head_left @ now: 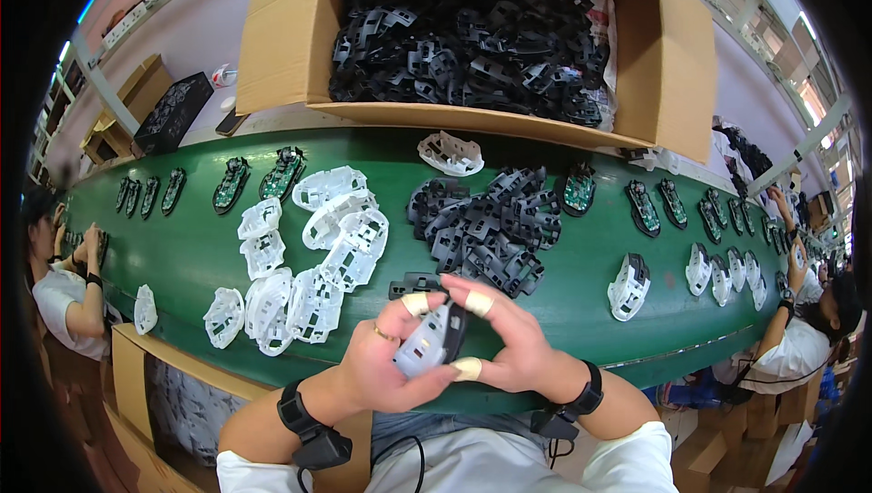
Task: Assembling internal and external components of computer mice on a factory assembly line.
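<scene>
Close in front of me, both hands hold a white plastic shell [422,350] with a black part along its right side, shaped like a computer mouse cover. My left hand [377,364] is closed round its left side, thumb at the lower edge. My right hand [520,346] grips the black side between thumb and forefinger. Pale tape wraps some of my fingers. Just beyond my fingertips lies a loose black plastic frame [413,286], near a heap of black frames [490,225]. White shells [318,302] lie in a loose group to the left.
A large cardboard box [490,118] full of black parts stands behind the green conveyor belt [391,143]. Black bases with circuit boards [282,172] line the far side. White-and-black shells [629,289] lie at right. People work at left [68,298] and right [790,339].
</scene>
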